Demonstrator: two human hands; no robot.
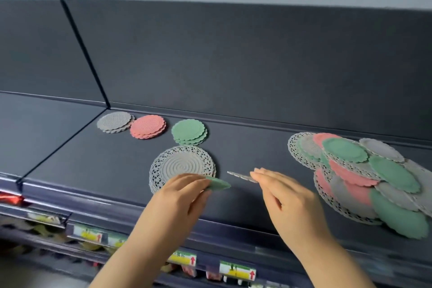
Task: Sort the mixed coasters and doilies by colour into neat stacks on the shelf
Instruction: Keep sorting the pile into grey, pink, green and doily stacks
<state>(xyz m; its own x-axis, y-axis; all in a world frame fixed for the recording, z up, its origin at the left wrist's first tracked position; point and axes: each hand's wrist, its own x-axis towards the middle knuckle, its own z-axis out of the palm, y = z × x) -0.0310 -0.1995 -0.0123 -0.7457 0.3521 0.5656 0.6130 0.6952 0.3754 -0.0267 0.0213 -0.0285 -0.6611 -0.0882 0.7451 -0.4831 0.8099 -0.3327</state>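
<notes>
The shelf (245, 147) is basically my sorting space: the mixed pile (364, 177) sits off right, leaving room on the left for the grey doily stack (184, 166), with the grey stack (114, 121), pink stack (147, 126) and green stack (189, 131) lined up along the back. Both forearms reach in low. My left hand (180, 194) pinches a green coaster (218, 184) and my right hand (287, 196) pinches a grey coaster (239, 176) edge-on, one colour each I guess

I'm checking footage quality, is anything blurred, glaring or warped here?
Head view: soft even light, no glare; shelf edges bow slightly from the wide lens; price tags below are smeared; the green coaster in the left hand and gray coaster in the right hand look motion-blurred; stacks are sharp.
</notes>
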